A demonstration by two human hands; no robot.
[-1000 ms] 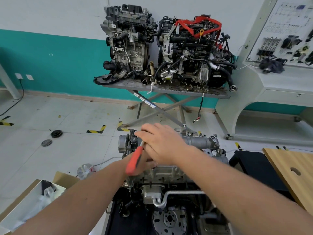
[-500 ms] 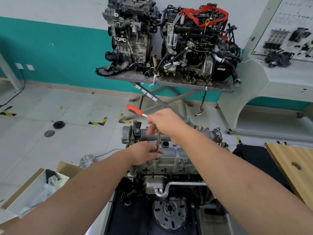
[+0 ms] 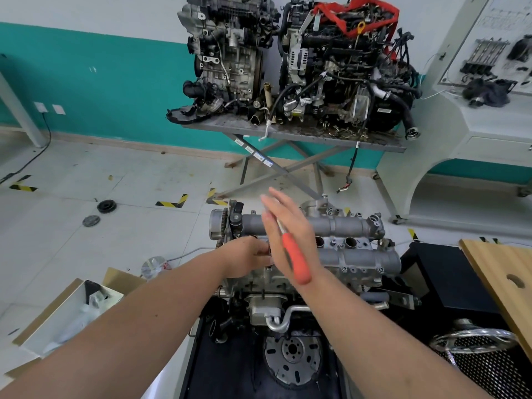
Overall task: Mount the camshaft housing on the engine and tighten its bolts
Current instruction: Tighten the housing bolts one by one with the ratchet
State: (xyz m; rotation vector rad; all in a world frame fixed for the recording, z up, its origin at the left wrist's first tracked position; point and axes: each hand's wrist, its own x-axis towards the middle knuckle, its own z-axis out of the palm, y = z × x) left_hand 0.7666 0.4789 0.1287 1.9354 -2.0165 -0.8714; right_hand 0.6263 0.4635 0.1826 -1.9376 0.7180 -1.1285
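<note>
The grey camshaft housing lies on top of the engine in front of me. A ratchet wrench with a red handle stands over the housing's left part, its handle pointing toward me and blurred. My right hand has straight fingers, its palm and wrist flat against the handle. My left hand curls round the tool's lower end at the housing's left part; the socket and bolt are hidden under it.
Two other engines sit on a grey scissor table by the far wall. An open cardboard box is at left, a wooden board at right, and two round parts lie on the floor.
The red handle swung round from pointing far left to pointing toward me. My right hand let go its grip and now lies flat against it. My left hand stayed at the tool's base.
</note>
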